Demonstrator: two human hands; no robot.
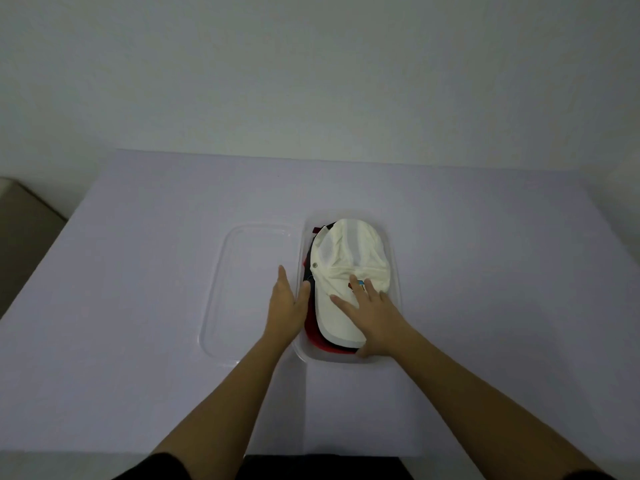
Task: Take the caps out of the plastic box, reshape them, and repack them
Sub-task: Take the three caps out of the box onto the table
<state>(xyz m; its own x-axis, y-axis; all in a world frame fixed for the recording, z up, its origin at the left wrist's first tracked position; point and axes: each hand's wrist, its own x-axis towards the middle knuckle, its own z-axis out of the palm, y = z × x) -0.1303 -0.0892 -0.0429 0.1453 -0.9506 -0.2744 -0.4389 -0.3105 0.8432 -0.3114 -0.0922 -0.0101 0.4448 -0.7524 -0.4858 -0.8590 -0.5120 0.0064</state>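
A clear plastic box (396, 271) sits on the table a little right of centre. A cream-white cap (346, 258) lies on top inside it, brim toward me, over a red cap (329, 347) and a dark cap (310, 252) whose edges show. My right hand (372, 313) lies flat on the white cap's brim and front, fingers spread, thumb at the brim's near edge. With straight fingers, my left hand (285, 303) rests against the box's left wall, its thumb over the rim.
The box's clear lid (221, 306) lies flat on the white table (138, 306) just left of the box, partly under my left hand. A plain wall rises behind the table. A brown piece of furniture (20, 223) stands past the left edge.
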